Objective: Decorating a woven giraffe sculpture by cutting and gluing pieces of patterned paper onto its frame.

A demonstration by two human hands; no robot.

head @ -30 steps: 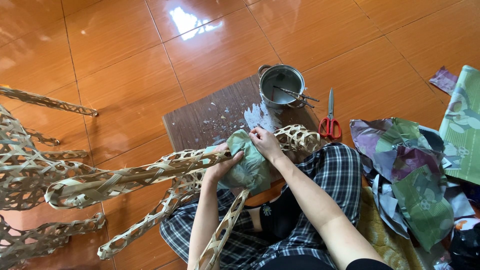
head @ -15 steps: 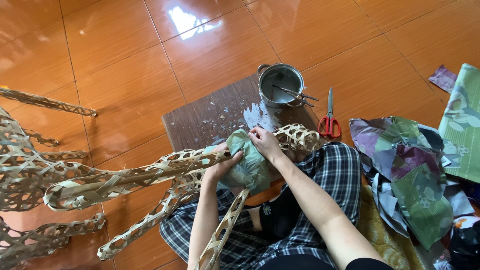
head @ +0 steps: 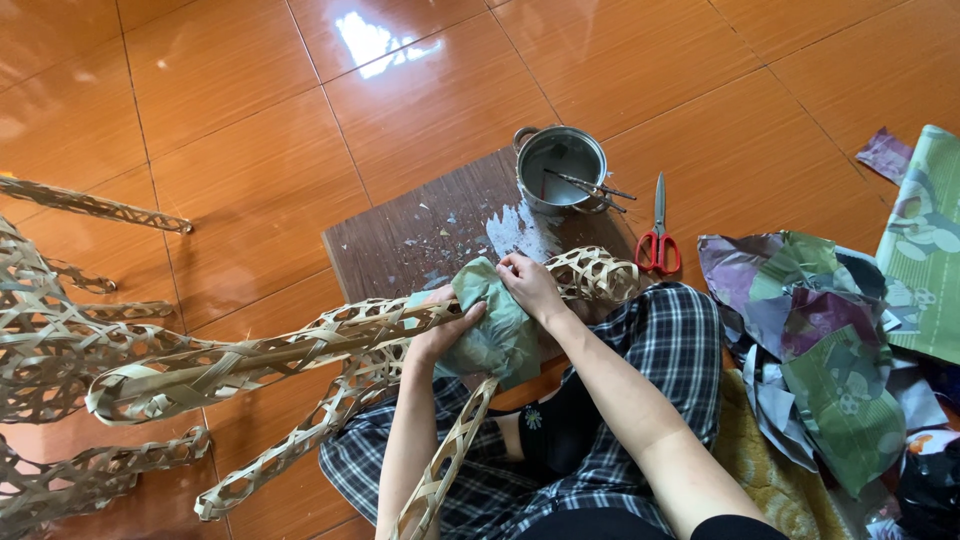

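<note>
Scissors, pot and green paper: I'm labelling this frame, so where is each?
Scissors [head: 657,250]: head view, on the red handles.
Pot [head: 560,160]: head view, on its inner base.
Green paper [head: 495,335]: head view, between both hands.

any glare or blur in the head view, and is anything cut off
Head view: a bright window glare sits on the glossy orange floor tiles at top centre; light is soft and even, shadows faint. The left hand, right hand and green paper on the woven bamboo frame look sharp, no motion blur. The paper pile is cropped at the right edge.
</note>
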